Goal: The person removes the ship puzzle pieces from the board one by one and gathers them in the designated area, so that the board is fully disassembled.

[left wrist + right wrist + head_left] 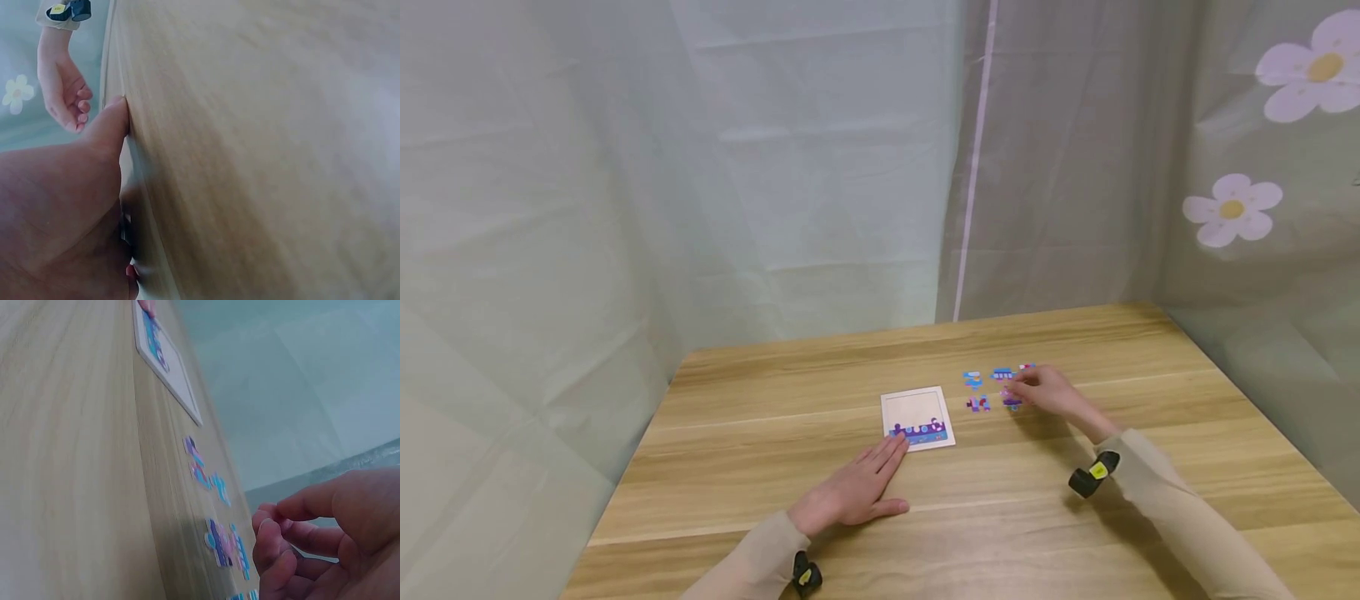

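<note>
My left hand [867, 486] lies flat with straight fingers, its fingertips on the lower left edge of a square white puzzle board [915, 410]. Along the board's bottom sits an assembled strip of blue and purple puzzle pieces [925, 432]. To the right, my right hand [1049, 392] hovers over loose pieces, fingers loosely bent and thumb near the index finger. Nothing shows between those fingertips in the right wrist view. Closest beneath them is a purple and pink puzzle piece [219, 542]. The board's far side and the left fingertips are mostly hidden in the left wrist view.
Left of the right hand lie a red and purple piece [978, 404] and a light blue piece [973, 379]. Behind are a blue striped piece [1002, 373] and one partly covered piece [1027, 366]. Curtains [820, 167] stand behind the wooden table [760, 450].
</note>
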`<state>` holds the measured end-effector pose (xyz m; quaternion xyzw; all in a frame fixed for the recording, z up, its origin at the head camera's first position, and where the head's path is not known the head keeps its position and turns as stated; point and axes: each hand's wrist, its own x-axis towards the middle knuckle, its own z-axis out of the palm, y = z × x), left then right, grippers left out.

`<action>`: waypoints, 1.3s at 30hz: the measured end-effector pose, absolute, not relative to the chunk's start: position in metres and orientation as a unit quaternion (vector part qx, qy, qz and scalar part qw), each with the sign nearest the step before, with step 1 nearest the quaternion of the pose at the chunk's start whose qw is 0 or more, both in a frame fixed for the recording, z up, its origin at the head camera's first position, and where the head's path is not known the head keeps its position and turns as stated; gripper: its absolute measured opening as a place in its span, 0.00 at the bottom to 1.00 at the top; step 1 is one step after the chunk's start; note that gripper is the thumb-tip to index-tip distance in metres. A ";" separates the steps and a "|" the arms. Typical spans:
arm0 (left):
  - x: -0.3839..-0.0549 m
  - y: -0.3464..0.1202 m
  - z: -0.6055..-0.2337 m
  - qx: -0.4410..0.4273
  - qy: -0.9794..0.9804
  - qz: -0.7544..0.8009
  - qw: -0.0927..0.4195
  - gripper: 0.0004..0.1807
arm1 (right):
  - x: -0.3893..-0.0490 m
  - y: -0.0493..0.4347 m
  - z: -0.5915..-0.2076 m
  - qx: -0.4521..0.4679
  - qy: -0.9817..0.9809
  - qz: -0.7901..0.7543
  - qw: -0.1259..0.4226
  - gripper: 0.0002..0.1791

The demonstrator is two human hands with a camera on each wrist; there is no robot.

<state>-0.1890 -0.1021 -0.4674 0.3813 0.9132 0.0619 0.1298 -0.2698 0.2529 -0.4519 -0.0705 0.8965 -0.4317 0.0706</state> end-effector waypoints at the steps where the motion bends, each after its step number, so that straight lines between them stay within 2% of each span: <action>1: -0.189 -0.102 -0.468 0.380 0.914 0.062 0.130 0.45 | -0.270 0.252 -0.452 -0.074 0.896 -0.433 0.071 0.14; 8: -0.192 -0.105 -0.477 0.390 0.912 0.070 0.110 0.46 | -0.272 0.242 -0.456 -0.097 0.885 -0.449 0.077 0.12; 17: -0.190 -0.103 -0.470 0.385 0.912 0.065 0.128 0.45 | -0.271 0.229 -0.457 -0.122 0.879 -0.454 0.085 0.12; 23: -0.189 -0.103 -0.468 0.396 0.908 0.065 0.118 0.46 | -0.270 0.222 -0.457 -0.124 0.870 -0.465 0.106 0.12; 39: -0.190 -0.104 -0.471 0.399 0.908 0.061 0.109 0.46 | -0.266 0.204 -0.457 -0.177 0.868 -0.449 0.116 0.11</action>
